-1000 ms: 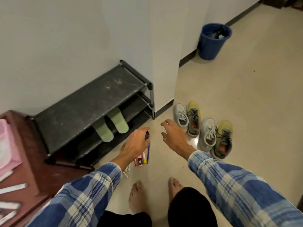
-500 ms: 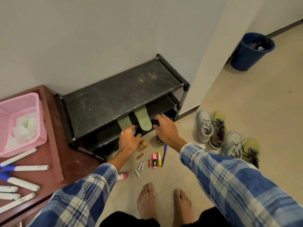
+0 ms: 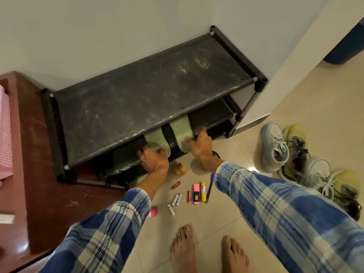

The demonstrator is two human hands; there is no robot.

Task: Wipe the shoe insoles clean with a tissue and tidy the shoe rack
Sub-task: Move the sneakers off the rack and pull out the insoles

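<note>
Both hands at front edge of shoe rack (image 3: 149,95), mid shelf. L hand (image 3: 154,160) grips near end of left insole (image 3: 155,137), fingers curled round it. R hand (image 3: 199,143) pinches end of right insole (image 3: 180,128), thumb on top. Both insoles stick out from under rack's top shelf, side by side. Floor in front of rack: batteries (image 3: 177,200), pink highlighter (image 3: 196,194), pen (image 3: 210,188). Sneakers (image 3: 274,146) right of rack, pink basket (image 3: 5,131) left of it.

Batteries (image 3: 177,200), pink highlighter (image 3: 196,194), pen (image 3: 210,188) on floor (image 3: 295,99); pink basket (image 3: 5,131) far left; blue bin (image 3: 346,46) top rt.
</note>
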